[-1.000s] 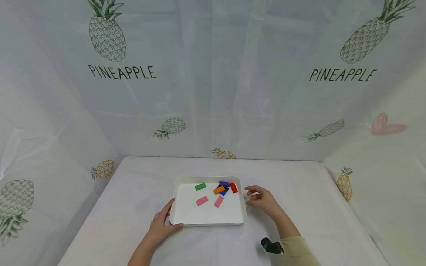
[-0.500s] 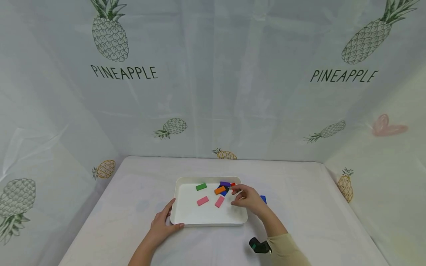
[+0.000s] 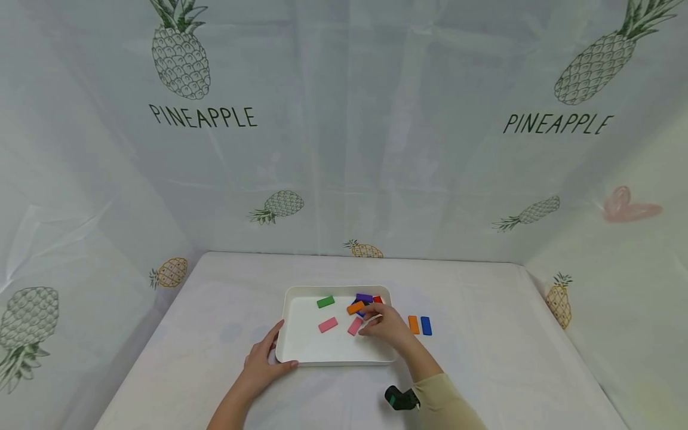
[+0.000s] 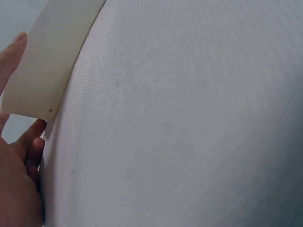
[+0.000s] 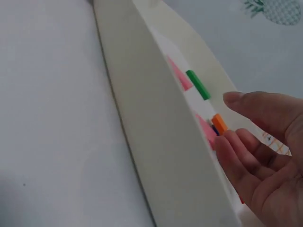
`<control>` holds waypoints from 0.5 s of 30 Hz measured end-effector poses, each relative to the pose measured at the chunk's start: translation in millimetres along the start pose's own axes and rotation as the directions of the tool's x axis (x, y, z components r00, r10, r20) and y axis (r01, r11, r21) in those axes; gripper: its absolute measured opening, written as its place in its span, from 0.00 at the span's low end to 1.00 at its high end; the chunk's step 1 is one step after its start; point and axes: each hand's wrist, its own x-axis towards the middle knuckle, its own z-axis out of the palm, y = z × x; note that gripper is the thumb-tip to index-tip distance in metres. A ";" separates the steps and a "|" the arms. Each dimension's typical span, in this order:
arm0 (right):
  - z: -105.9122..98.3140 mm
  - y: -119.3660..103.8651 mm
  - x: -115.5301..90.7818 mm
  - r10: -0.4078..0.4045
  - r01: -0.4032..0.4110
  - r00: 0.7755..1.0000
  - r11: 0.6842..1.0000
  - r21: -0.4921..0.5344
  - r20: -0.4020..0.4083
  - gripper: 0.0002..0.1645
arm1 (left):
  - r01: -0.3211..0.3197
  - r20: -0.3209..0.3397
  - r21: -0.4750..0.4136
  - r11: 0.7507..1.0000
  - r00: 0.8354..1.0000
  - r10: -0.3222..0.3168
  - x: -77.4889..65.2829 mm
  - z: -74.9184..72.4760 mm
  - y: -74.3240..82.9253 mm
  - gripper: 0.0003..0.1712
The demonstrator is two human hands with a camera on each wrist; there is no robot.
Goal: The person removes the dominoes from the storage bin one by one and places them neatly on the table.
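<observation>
A shallow white tray [image 3: 333, 355] holds small coloured blocks. My left hand [image 3: 260, 363] grips its near left corner, thumb at the front rim and fingers along the left side; in the left wrist view the thumb lies against the tray's outer wall. My right hand [image 3: 388, 326] reaches over the tray's right side, thumb and fingers apart around nothing. Its fingertips are right by an orange block [image 3: 355, 307] and a pink block [image 3: 355, 325]. Behind the fingers, blue and dark blocks are partly hidden. A purple block [image 3: 364, 298] and a red block [image 3: 378, 299] lie farther back.
Inside the tray's left half lie a green block [image 3: 325, 301] and another pink block [image 3: 328, 324]. On the white cloth right of the tray, an orange block [image 3: 413, 324] and a blue block [image 3: 426, 325] stand side by side. Pineapple-printed curtains [image 3: 333, 149] enclose the table.
My right hand has moved left from beside the tray to over its blocks, uncovering the orange and blue blocks on the cloth. The left hand keeps its grip on the tray.
</observation>
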 end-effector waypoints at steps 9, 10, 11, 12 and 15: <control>14.4 8.3 6.4 0.043 -0.044 0.998 0.998 -0.039 -0.037 0.26 | -0.006 -0.013 -0.004 1.000 1.000 0.006 0.1 -0.2 -0.6 0.56; 15.5 9.7 7.0 0.043 -0.044 0.998 0.998 -0.047 -0.037 0.26 | 0.001 -0.009 -0.003 1.000 1.000 -0.001 0.3 -0.2 -0.7 0.56; 16.3 10.7 7.5 0.041 -0.044 0.998 0.997 -0.059 -0.038 0.27 | 0.007 -0.007 -0.002 1.000 1.000 -0.007 0.7 -0.1 -0.8 0.56; 17.0 11.8 7.9 0.040 -0.042 0.999 0.997 -0.071 -0.037 0.27 | 0.011 -0.005 -0.002 1.000 1.000 -0.011 0.9 -0.1 -0.9 0.56; 19.1 14.2 8.9 0.039 -0.043 0.998 0.994 -0.104 -0.042 0.28 | 0.006 -0.004 0.001 1.000 1.000 -0.006 1.7 0.0 -1.4 0.57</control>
